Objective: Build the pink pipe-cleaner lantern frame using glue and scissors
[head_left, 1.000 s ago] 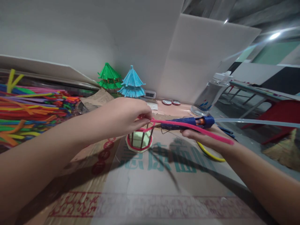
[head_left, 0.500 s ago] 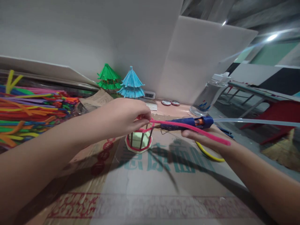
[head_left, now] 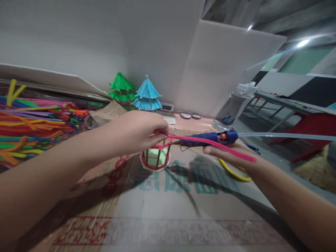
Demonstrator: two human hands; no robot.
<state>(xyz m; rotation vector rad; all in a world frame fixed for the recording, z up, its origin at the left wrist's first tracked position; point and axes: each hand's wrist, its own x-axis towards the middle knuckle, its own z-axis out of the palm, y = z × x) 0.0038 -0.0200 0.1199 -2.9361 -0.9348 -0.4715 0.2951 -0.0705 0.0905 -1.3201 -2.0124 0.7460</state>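
Observation:
My left hand (head_left: 154, 129) is closed in a pinch on a pink pipe cleaner (head_left: 217, 144) at the top rim of a small frame (head_left: 158, 159). That frame has dark upright sticks, a pink-red edging and a pale many-sided base resting on the cardboard. The pipe cleaner's loose end sweeps to the right, in front of a blue glue gun (head_left: 199, 138). My right hand (head_left: 231, 154) grips the glue gun, with a long clear glue stick (head_left: 283, 135) coming out of its back. The gun's nozzle is at the frame's upper right corner; whether it touches is hard to tell.
Pipe cleaners (head_left: 39, 122) of many colours lie heaped at the left. Behind my left hand stand a green (head_left: 122, 87) and a blue (head_left: 147, 93) tiered roof model. A clear bottle (head_left: 232, 106) is at the back right; a yellow loop (head_left: 233, 171) lies below my right hand.
Almost nothing differs. Both hands, the frame and the pipe cleaner keep their places, with only a slight shift of the view and of the glue gun.

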